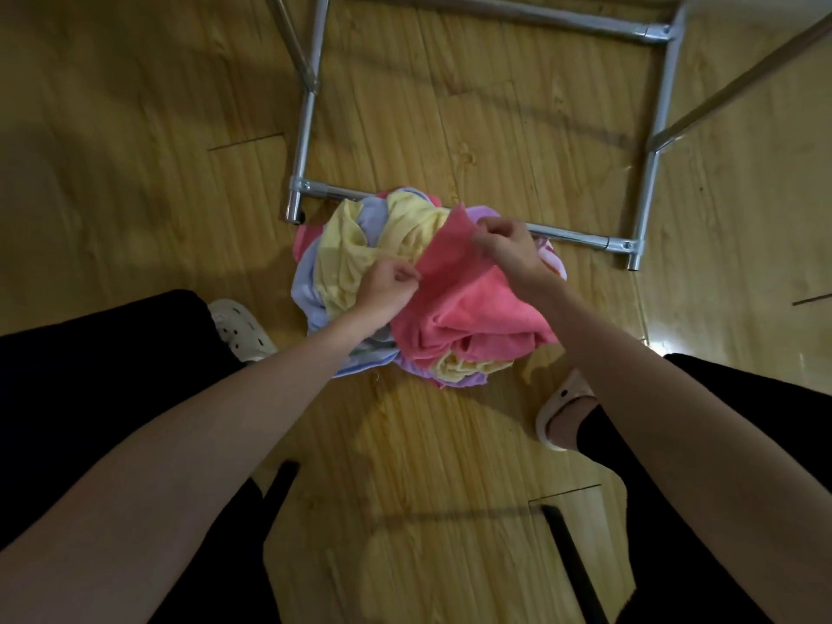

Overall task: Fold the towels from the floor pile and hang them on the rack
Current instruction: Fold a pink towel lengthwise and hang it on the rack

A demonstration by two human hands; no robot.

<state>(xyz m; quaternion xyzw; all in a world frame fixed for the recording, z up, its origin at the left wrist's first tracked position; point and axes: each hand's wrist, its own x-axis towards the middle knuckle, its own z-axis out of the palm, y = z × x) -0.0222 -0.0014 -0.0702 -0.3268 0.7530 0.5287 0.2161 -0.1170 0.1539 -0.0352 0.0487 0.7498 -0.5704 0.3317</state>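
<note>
A pile of towels (pixel 355 258) in yellow, light blue, lilac and pink lies on the wooden floor against the front bar of the metal rack (pixel 572 236). A pink towel (pixel 459 308) lies on top of the pile, one edge lifted. My left hand (pixel 391 286) pinches that edge at its lower left. My right hand (pixel 508 249) pinches the same edge at its upper right, so a short stretch of pink cloth runs taut between the two hands. The rest of the pink towel stays crumpled on the pile.
The rack's base tubes (pixel 306 123) frame a rectangle of floor behind the pile. My feet in white clogs (pixel 243 328) stand left and right (pixel 562 412) of the pile. Dark chair or stand legs (pixel 572 565) lie near the bottom.
</note>
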